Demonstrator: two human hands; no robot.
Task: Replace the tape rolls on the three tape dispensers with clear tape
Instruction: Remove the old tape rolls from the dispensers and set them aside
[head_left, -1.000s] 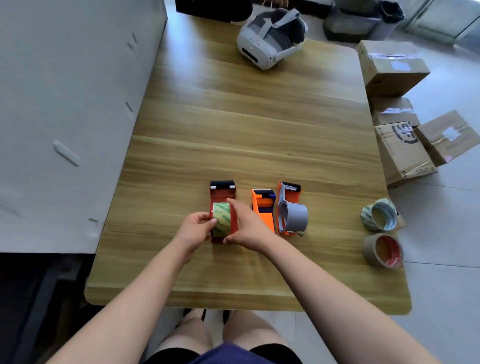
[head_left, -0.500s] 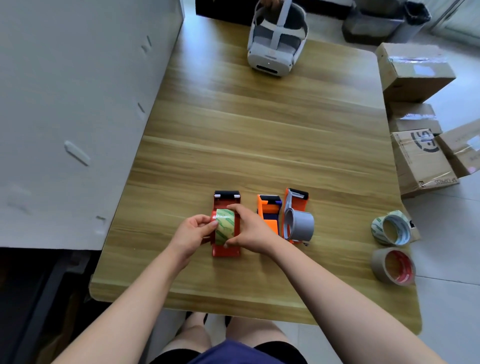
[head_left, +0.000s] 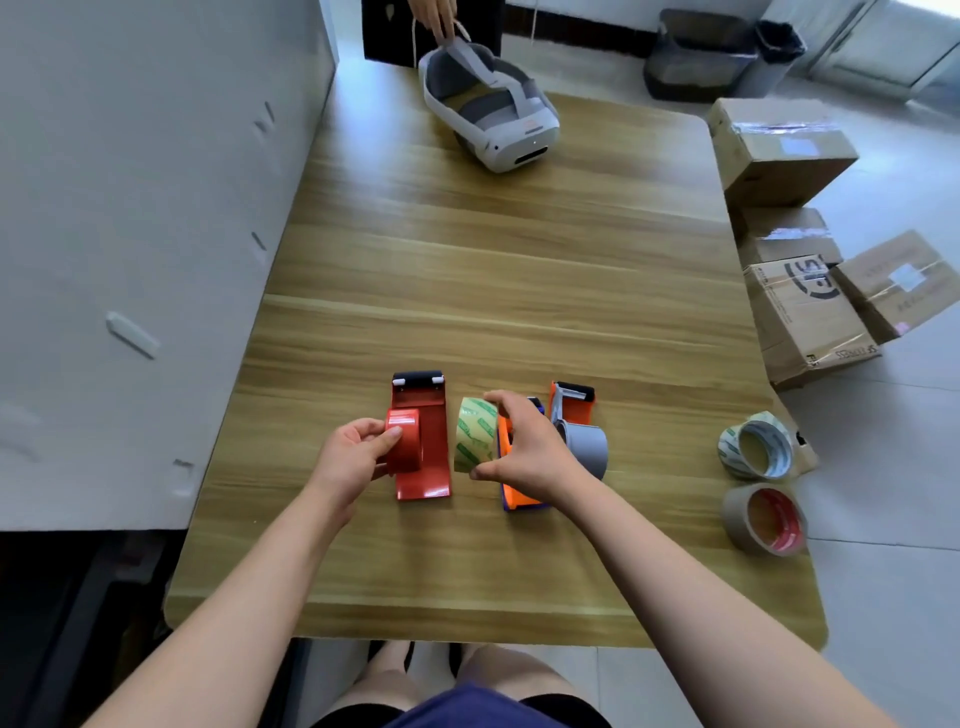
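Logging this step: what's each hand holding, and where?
Left hand grips the red dispenser by its hub; right hand pinches the green-printed tape roll across its outer rim.

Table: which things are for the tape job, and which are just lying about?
For the job: red plastic tape dispenser, gripped by the left hand; green-printed see-through tape roll in the right hand; orange-and-purple dispenser; orange dispenser with grey roll; white-and-green roll; brown roll with red core.
Lying about: white headset; brown cardboard boxes.
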